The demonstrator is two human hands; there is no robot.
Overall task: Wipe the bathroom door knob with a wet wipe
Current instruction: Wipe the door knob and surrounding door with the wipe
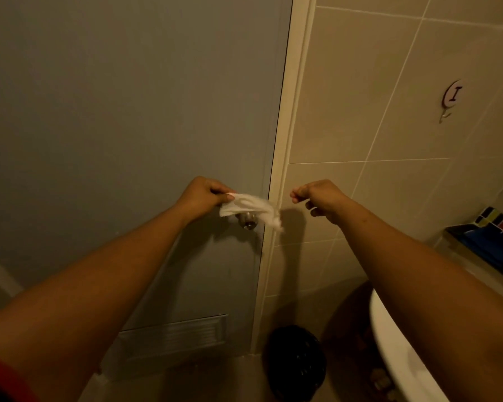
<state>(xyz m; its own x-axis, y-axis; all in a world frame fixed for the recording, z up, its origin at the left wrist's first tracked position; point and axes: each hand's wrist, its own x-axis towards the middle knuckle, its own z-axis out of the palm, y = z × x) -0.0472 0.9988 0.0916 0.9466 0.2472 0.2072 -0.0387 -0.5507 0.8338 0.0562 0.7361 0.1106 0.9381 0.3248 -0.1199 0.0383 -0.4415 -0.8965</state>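
Observation:
A round metal door knob [248,221] sits near the right edge of the grey bathroom door [128,126]. A white wet wipe [251,208] hangs over the knob's top and covers its upper part. My left hand [205,197] pinches the wipe's left end, just up and left of the knob. The wipe's right end dangles loose by the door frame [285,158]. My right hand [317,198] hovers to the right of the frame in front of the tiled wall, fingers curled in a pinch with nothing in them.
A black waste bin [296,361] stands on the floor below the frame. A white basin rim [395,343] juts in at lower right, with a shelf [488,248] behind it. A round wall hook [452,97] is on the tiles. A vent grille [174,335] is low in the door.

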